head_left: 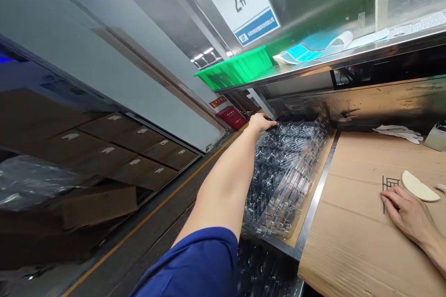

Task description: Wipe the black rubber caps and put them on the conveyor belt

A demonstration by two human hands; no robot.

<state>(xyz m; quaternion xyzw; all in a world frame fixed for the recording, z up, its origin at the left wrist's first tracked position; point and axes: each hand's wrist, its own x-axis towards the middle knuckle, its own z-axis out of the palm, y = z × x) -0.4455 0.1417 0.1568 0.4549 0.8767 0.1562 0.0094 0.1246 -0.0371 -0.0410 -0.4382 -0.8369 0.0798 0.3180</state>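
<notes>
My left hand (261, 123) reaches out to the far left corner of a stack of clear plastic blister trays (285, 162) with dark pockets or parts inside. Its fingers are closed at something black by the tray edge, too small to make out. My right hand (406, 211) rests on a cardboard sheet (351, 222), fingers curled and thumb near the index finger. A small dark spot shows between them; whether it is a part or shadow is unclear. Just beyond that hand lies a cream half-round pad (418, 186).
A white glove (399, 133) and a jar (436, 137) are at the back right. Above, a metal shelf holds a green bin (237, 69) and blue label sheets (303, 53). More trays (265, 269) sit below the bench. Cardboard boxes (118, 153) stand across the aisle.
</notes>
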